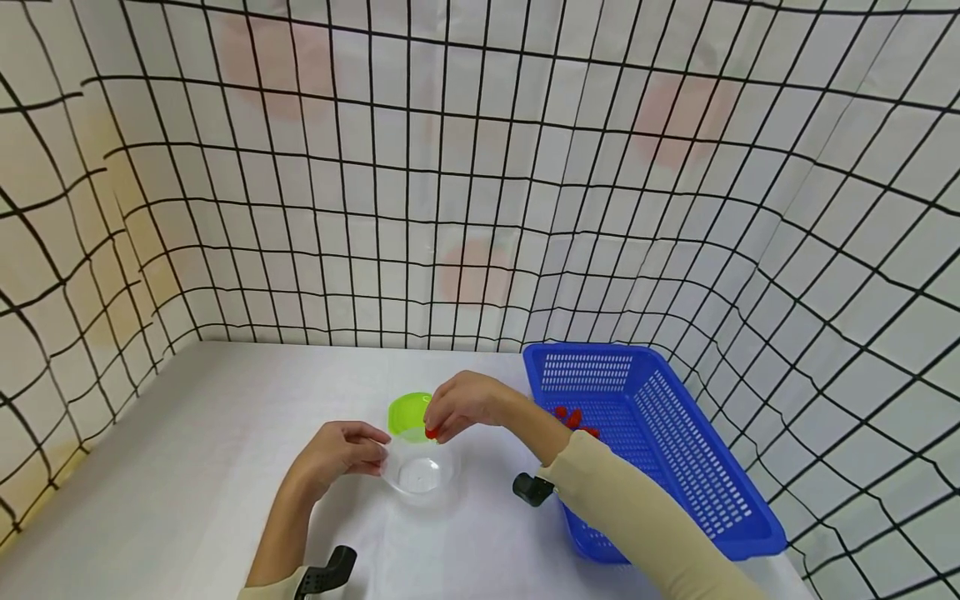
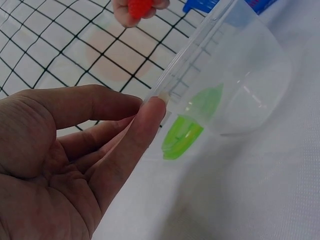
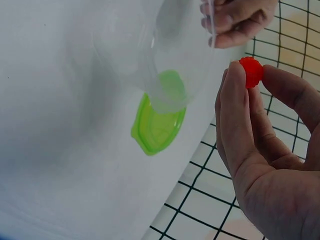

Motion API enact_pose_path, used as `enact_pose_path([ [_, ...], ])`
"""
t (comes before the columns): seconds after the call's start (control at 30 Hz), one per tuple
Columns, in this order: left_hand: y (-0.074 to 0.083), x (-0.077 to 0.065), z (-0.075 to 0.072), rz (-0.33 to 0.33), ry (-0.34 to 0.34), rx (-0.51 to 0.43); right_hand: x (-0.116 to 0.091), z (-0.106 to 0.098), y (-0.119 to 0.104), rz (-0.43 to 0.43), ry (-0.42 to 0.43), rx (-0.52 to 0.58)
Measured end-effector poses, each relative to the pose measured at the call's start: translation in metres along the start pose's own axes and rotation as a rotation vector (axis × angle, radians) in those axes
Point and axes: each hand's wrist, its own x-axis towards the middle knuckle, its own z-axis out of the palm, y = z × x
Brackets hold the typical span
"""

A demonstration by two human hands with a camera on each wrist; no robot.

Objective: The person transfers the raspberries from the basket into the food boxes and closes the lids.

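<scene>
My left hand (image 1: 341,457) pinches the rim of a clear plastic bowl (image 1: 422,475) between thumb and fingers, at the bowl's left side. In the left wrist view the thumb lies over the rim of the bowl (image 2: 250,90). Above the bowl's far right edge, my right hand (image 1: 467,406) holds a small red berry-like piece. The right wrist view shows this red bumpy berry (image 3: 251,72) pinched between fingertips and thumb. A bright green lid (image 1: 407,413) lies flat just behind the bowl, partly seen through its clear wall.
A blue perforated basket (image 1: 693,433) stands on the right, partly hidden by my right forearm. Several red pieces (image 1: 574,418) lie inside it at the left. Black netting (image 1: 480,175) over white sheeting encloses the back and sides of the white table (image 1: 187,467).
</scene>
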Motion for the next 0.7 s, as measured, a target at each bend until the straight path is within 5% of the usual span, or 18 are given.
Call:
enact_pose_path([
  [0.7,0.0,0.0,0.001,-0.005,0.006,-0.001,0.012,0.03,0.017,0.07,-0.015,-0.151],
])
